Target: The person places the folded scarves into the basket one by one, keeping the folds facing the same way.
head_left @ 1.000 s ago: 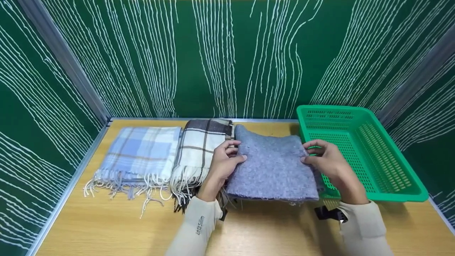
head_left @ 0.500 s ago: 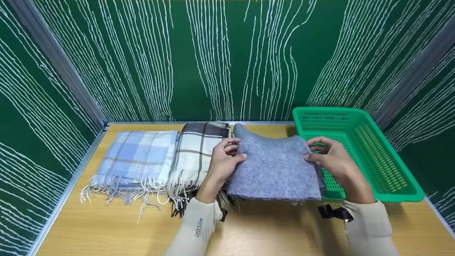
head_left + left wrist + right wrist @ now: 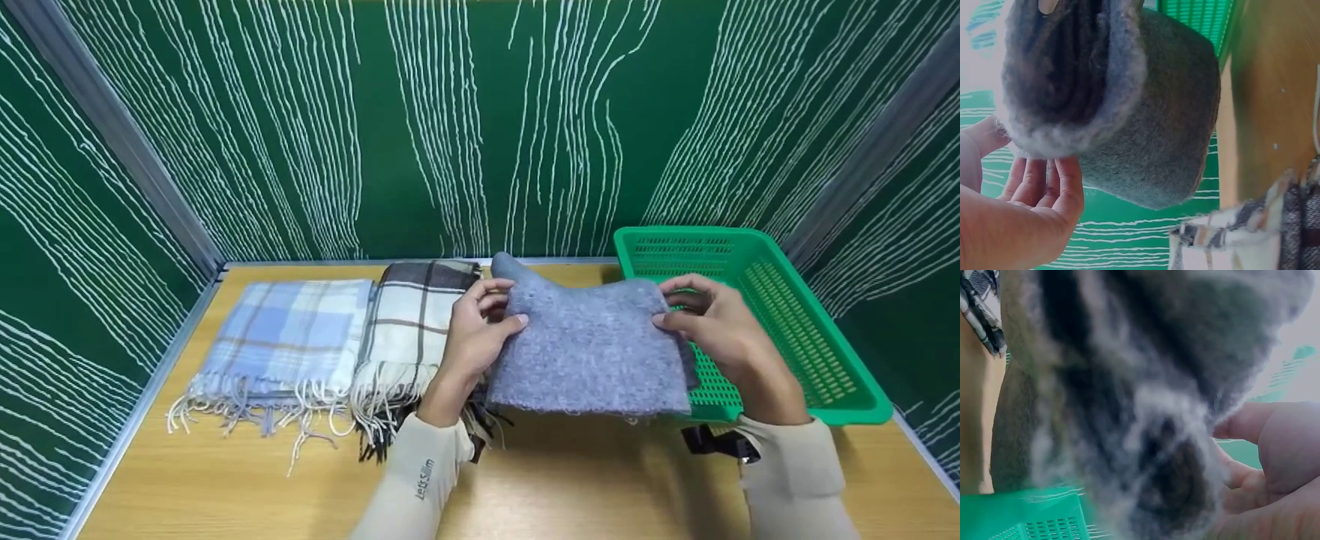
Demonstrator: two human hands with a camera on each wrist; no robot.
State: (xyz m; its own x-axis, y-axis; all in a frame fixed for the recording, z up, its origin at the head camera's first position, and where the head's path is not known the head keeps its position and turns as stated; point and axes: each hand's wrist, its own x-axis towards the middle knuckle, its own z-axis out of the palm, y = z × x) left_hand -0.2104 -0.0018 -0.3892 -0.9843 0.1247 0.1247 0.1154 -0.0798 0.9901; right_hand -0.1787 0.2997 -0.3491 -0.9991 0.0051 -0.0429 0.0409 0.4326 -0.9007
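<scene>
Both hands hold a folded grey woollen scarf [image 3: 589, 352] up above the table, in front of the body. At its left edge, my left hand [image 3: 476, 337] pinches the cloth between thumb and fingers. My right hand [image 3: 720, 330] grips the opposite edge in the same way, partly over the basket. The top of the scarf sags between the hands, and a rounded corner stands up at the back left. In the left wrist view, rolled layers show at the scarf's side [image 3: 1129, 101], above the fingers. The right wrist view shows its fuzzy layered edge [image 3: 1168, 439], blurred and close.
A folded blue-and-white plaid scarf [image 3: 289, 330] with fringe lies at the left of the table [image 3: 247, 487]. Beside it lies a white, brown and black checked scarf [image 3: 409, 322], partly behind the left hand. A green perforated basket [image 3: 825, 415] stands at the right. Green walls enclose the table.
Both hands have raised the grey scarf a little and shifted it slightly right. The plaid scarves and basket appear lower or more leftward as the head view shifts.
</scene>
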